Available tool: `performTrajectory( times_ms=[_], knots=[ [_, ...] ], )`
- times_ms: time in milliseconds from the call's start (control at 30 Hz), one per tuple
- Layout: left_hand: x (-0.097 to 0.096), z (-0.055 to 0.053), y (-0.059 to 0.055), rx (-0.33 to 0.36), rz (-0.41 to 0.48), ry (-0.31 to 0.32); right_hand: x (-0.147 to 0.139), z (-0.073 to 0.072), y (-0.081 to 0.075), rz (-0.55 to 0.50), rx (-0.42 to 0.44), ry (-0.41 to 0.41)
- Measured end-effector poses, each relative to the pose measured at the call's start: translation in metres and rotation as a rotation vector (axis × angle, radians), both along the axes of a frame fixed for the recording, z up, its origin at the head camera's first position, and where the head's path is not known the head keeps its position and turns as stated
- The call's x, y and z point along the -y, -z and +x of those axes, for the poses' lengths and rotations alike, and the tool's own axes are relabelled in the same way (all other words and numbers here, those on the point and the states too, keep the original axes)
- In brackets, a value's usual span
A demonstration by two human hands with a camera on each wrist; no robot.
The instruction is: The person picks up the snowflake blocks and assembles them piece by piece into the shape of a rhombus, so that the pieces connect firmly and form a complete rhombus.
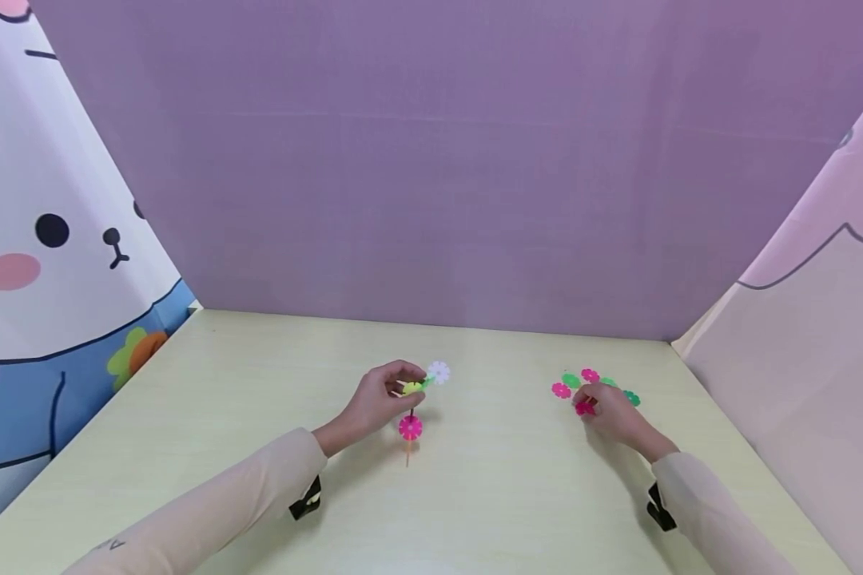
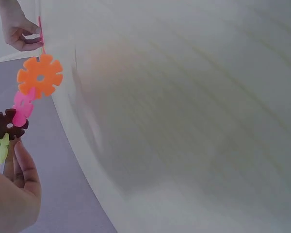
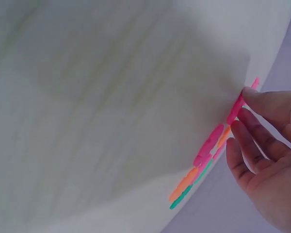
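My left hand (image 1: 375,399) pinches a chain of notched flower-shaped plastic discs above the table. Its fingers and thumb are at the yellow-green disc (image 1: 412,388). A white disc (image 1: 439,372) sticks out at the far end. At the near end hang a dark brown disc (image 2: 9,124), a pink disc (image 1: 411,427) and an orange disc (image 2: 40,76), joined at their slots. To the right, my right hand (image 1: 616,417) is over a loose group of discs. Its thumb and fingers pinch a deep pink disc (image 3: 236,108), part of which the hand covers.
Around the right hand lie several loose discs, among them a pink disc (image 1: 561,390), a green disc (image 1: 571,381) and a dark green disc (image 1: 631,397). A purple wall (image 1: 431,200) stands behind the pale table (image 1: 489,495); printed cloths hang at both sides.
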State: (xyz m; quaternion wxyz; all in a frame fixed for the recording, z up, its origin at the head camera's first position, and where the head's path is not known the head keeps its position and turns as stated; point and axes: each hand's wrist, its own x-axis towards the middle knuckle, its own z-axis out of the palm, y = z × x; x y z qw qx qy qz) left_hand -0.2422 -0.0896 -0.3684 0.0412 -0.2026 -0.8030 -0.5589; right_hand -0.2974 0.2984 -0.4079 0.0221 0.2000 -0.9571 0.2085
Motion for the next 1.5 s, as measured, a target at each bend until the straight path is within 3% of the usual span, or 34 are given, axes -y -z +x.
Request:
performTrajectory(
  times_ms=[267,533,767,800,1000,1500],
  knots=[
    [0.001,0.001,0.001,-0.012,-0.014,0.015,-0.003,-0.004,-0.001,0.003,-0.026,0.019],
    [0.001,0.001,0.000,-0.006,-0.021,0.016,-0.006,-0.002,-0.007,-0.020,-0.040,-0.035],
    [0.001,0.000,0.000,0.002,-0.005,0.021,-0.001,-0.002,-0.016,-0.116,-0.034,-0.022],
    [0.001,-0.003,0.005,0.001,-0.005,0.018,0.001,-0.003,-0.017,-0.131,-0.042,-0.020],
    [0.004,-0.023,0.029,-0.020,-0.001,0.010,0.021,-0.002,-0.024,-0.260,-0.061,-0.028],
    [0.001,-0.024,0.030,-0.051,-0.016,0.036,0.092,-0.004,-0.034,-0.456,-0.082,-0.129]
  ],
)
